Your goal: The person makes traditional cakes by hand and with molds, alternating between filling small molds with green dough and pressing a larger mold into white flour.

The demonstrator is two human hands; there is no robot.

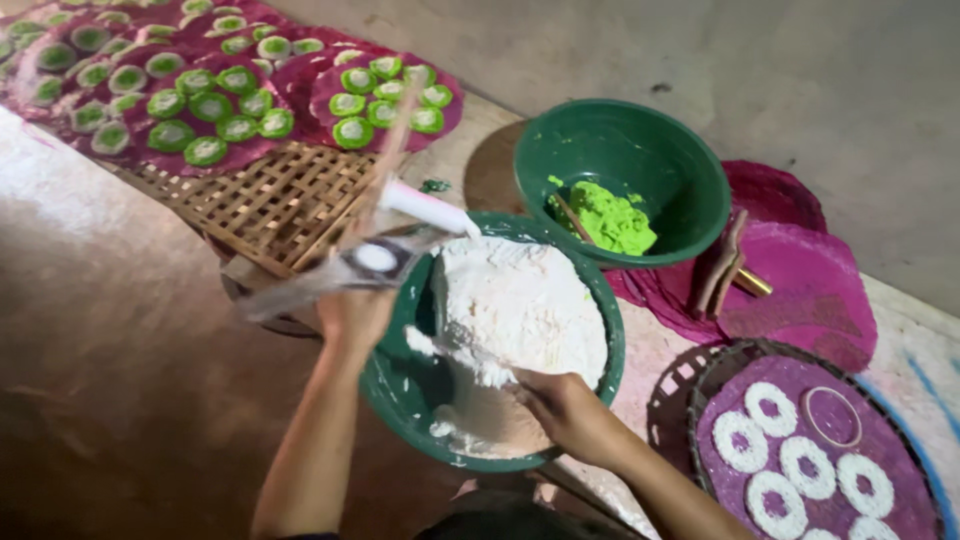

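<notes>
Our left hand (352, 312) clamps a blurred tool (385, 250) above the bowl (395, 385); our right hand's (565, 410) fingers press together into white dough (520, 310).

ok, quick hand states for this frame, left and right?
Left hand: closed on a flat tool smeared with white paste, raised over the green bowl's rim.
Right hand: in the white dough, fingers curled; whether it grips any cannot be told.
</notes>
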